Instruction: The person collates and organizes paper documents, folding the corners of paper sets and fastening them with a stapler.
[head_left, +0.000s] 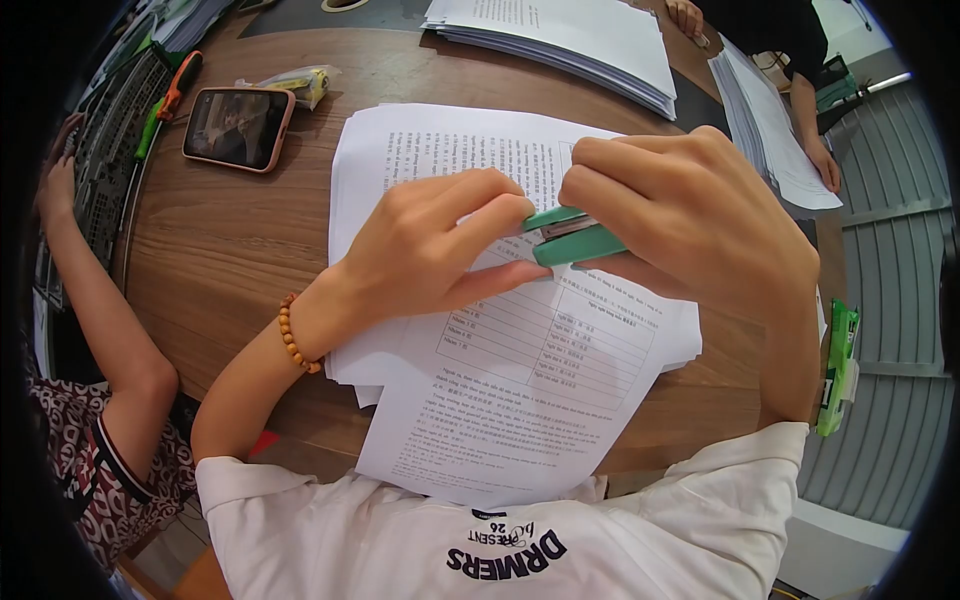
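Found a green stapler raised over printed sheets, between both hands. Clasped along one end by the right hand, with fingers curled over the top; pinched at the exposed end by thumb and forefinger of the left hand. Noted upper and lower arms parted, with a metal strip showing between; cannot tell the hinge position. Judged light, rigid and hardly fragile, slightly slippery owing to a smooth, rounded casing, probably plastic. Best taken around the broad green body, clear of the metal. Recorded beneath: thin, limp paper, likely prone to creasing, bearing text and a ruled grid, lying uneven-edged on a wood-grained tabletop.
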